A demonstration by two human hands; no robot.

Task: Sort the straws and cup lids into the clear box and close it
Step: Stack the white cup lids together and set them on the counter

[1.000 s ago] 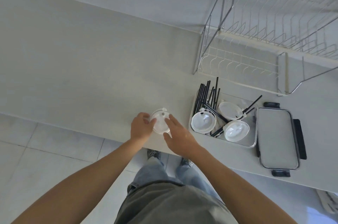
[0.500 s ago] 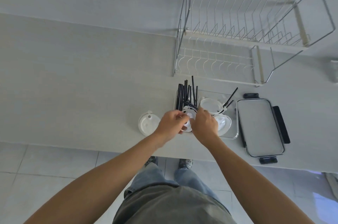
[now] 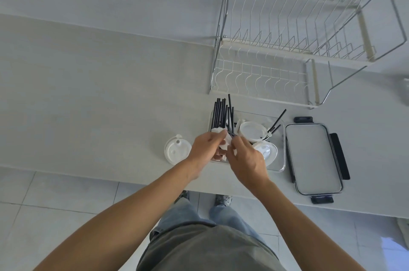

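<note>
a person stands at a pale counter, looking down at both bare hands, which meet over the near left corner of a clear box. the left hand is curled, its fingers closed on a white cup lid held at the box's edge. the right hand reaches in beside it, thumb and fingers pinched together near a thin black straw; whether they actually grip it cannot be told. a bundle of black straws leans in the box's far left corner, ends poking well above the rim. two more white lids sit inside the box, one toward the back, one at the near right, and a couple of loose straws lean out over the right side. another white lid lies on the counter just left of the box, still outside it. the box's cover, clear with dark latches, lies flat just right of the box. a wire dish rack stands behind.

what could go wrong: the upright straws and the ones leaning over the rim would likely stop the cover seating, and pressing down could bend them. the hands working close to the bundle could knock it over or out onto the counter. the lid left on the counter could be forgotten before closing.
</note>
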